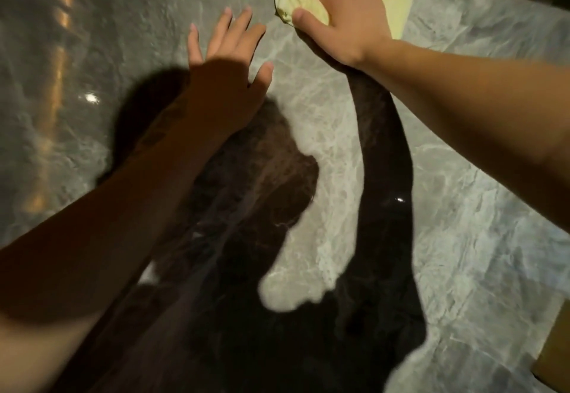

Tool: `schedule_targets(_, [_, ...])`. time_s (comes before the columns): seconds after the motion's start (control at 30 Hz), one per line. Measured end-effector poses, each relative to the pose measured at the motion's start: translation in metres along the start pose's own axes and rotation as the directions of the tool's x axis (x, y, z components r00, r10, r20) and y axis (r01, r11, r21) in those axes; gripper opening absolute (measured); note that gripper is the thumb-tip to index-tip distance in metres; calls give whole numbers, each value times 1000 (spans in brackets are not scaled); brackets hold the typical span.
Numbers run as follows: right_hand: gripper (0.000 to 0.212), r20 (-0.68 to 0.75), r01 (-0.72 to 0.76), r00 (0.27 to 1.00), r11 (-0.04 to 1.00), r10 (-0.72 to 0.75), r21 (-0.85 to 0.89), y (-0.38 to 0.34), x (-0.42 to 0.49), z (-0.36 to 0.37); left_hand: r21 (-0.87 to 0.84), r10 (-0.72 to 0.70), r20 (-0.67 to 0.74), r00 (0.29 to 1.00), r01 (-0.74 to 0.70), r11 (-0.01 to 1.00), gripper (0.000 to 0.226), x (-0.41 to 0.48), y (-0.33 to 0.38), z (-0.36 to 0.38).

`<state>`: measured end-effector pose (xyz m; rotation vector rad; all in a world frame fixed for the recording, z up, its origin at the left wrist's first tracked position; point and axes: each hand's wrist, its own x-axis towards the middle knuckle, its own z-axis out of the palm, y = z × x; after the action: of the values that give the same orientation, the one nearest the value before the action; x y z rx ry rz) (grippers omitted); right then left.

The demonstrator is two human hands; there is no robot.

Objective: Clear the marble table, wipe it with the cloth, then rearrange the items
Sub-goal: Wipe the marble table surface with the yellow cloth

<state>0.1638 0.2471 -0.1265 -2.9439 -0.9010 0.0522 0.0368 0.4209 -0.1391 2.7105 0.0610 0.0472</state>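
hands | right hand (pixel 336 13) flat, pressing yellow cloth (pixel 391 1) on marble table (pixel 462 207) | left hand (pixel 228 75) spread, holding nothing

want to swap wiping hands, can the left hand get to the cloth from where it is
Probably yes. The left hand lies flat on the marble table beside the cloth, with bare marble between, though the right hand covers much of it.

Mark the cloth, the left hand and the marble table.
cloth (pixel 398 4): head view, its flat yellow part.
left hand (pixel 226 84): head view, back of the hand.
marble table (pixel 462 207): head view, bare lit surface.
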Motion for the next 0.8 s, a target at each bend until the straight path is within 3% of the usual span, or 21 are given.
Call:
schedule_targets(0.13, [66,51,32,998,998,-35,58,-17,-30,0,-274,-119,-72,990,95,957,59,-1,4,-4])
schedule_targets(0.33, [66,125,191,972,979,-199,69,-64,-112,2,-267,-108,-43,993,92,959,57,-13,5,-5])
schedule_targets(0.43, [67,129,217,965,971,-229,100,-97,-161,5,-168,-140,-76,987,126,978,57,-47,1,-6])
schedule_targets(0.57, [65,97,314,939,938,-330,145,-146,-238,17,57,-50,-18,999,51,997,55,-101,-20,-15])
schedule_targets(0.8, [66,92,456,859,835,-503,308,-207,-340,25,165,-92,-2,996,91,982,54,-165,-52,-34])
